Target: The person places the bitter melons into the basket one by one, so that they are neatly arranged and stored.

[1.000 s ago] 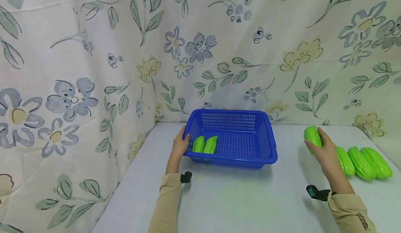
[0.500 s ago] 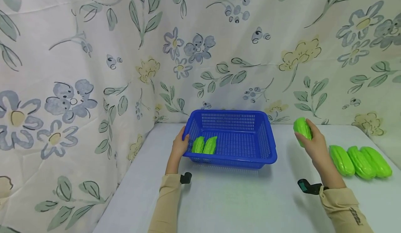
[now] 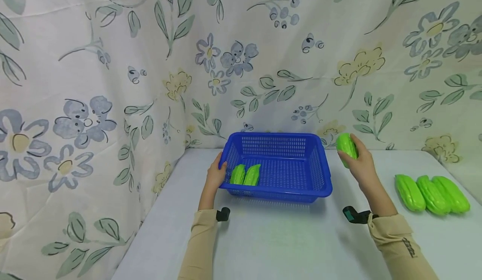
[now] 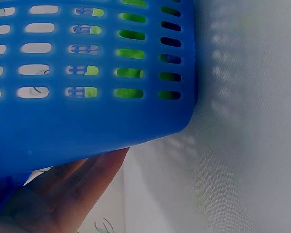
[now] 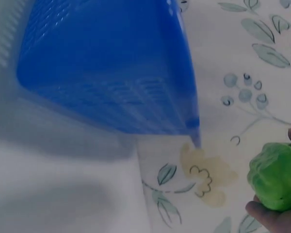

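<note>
A blue plastic basket (image 3: 280,195) stands on the white table, with two bright green bitter melons (image 3: 244,175) side by side in its left front corner. My left hand (image 3: 216,174) grips the basket's left rim; in the left wrist view its fingers (image 4: 94,182) reach under that rim. My right hand (image 3: 362,163) holds another ribbed, glossy bitter melon (image 3: 345,147) between thumb and fingers, raised just to the right of the basket. From the right wrist, this bitter melon (image 5: 276,177) shows at the right edge, apart from the basket wall.
Three more bitter melons (image 3: 433,195) lie in a row on the table (image 3: 286,242), right of my right forearm. A floral cloth (image 3: 263,62) hangs behind the table and along its left side. Each wrist wears a black camera mount (image 3: 355,215).
My right hand has carried its bitter melon leftward and somewhat up, away from the row and towards the basket. My left hand and the basket stay put.
</note>
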Demonstrator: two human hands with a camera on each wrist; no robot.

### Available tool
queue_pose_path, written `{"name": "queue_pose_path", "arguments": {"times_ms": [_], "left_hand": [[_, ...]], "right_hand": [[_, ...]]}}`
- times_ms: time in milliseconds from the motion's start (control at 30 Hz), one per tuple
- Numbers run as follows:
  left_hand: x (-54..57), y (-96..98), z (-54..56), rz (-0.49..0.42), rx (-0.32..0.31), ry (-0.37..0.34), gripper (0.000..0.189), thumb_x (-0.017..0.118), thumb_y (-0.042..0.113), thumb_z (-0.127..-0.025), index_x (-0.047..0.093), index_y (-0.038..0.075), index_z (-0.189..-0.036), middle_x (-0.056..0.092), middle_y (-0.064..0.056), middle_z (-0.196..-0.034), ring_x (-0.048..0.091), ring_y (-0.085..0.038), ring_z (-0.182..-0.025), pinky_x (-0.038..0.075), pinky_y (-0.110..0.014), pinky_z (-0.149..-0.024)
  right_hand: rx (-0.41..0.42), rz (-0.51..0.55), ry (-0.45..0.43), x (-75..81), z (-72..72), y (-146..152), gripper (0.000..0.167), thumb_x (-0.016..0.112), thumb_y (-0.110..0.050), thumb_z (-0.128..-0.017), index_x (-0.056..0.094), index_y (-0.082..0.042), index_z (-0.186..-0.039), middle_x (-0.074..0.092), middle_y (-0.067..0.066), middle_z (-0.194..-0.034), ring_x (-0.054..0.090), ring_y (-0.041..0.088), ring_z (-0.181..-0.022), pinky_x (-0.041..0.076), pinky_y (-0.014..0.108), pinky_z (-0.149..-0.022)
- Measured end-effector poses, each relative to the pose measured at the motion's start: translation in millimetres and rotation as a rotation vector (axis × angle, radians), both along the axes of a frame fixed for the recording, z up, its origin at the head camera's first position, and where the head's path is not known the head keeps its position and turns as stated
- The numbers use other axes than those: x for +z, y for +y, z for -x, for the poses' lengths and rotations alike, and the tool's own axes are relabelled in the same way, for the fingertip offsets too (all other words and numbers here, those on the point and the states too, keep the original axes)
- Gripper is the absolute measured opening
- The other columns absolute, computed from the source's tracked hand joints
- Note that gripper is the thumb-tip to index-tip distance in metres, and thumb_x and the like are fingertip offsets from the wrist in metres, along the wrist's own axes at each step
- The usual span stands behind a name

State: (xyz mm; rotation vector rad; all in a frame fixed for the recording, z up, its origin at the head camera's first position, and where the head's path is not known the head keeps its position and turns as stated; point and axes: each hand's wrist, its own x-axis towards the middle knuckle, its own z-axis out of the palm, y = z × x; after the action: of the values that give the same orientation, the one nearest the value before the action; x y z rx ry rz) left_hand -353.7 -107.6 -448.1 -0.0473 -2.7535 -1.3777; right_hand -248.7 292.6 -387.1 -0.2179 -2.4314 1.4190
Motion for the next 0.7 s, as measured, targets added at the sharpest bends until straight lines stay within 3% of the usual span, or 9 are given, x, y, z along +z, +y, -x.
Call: {"name": "queue_pose_path", "arguments": {"times_ms": [300, 700], "left_hand": [[1.5, -0.2, -1.1, -0.001, -0.003, 0.012, 0.053, 0.043, 0.019, -0.103, 0.030, 0.008, -0.153, 0.039, -0.026, -0.151, 0.040, -0.047, -0.138, 0.035, -0.063, -0.109], [1.3, 0.5, -1.9, -0.004, -0.012, 0.025, 0.053, 0.044, 0.018, -0.103, 0.030, 0.006, -0.153, 0.040, -0.027, -0.150, 0.041, -0.047, -0.136, 0.036, -0.063, -0.108]], "right_hand": [[0.048, 0.033, 0.018, 9.1, 10.4, -26, 0.072, 0.051, -0.020, -0.101, 0.009, -0.007, -0.157, 0.020, 0.032, -0.157, 0.033, 0.050, -0.135, 0.037, 0.064, -0.104], [0.089, 0.025, 0.024, 14.3, 27.2, -57, 0.072, 0.054, -0.017, -0.100, 0.011, -0.008, -0.157, 0.019, 0.028, -0.159, 0.030, 0.049, -0.141, 0.032, 0.062, -0.112]]}}
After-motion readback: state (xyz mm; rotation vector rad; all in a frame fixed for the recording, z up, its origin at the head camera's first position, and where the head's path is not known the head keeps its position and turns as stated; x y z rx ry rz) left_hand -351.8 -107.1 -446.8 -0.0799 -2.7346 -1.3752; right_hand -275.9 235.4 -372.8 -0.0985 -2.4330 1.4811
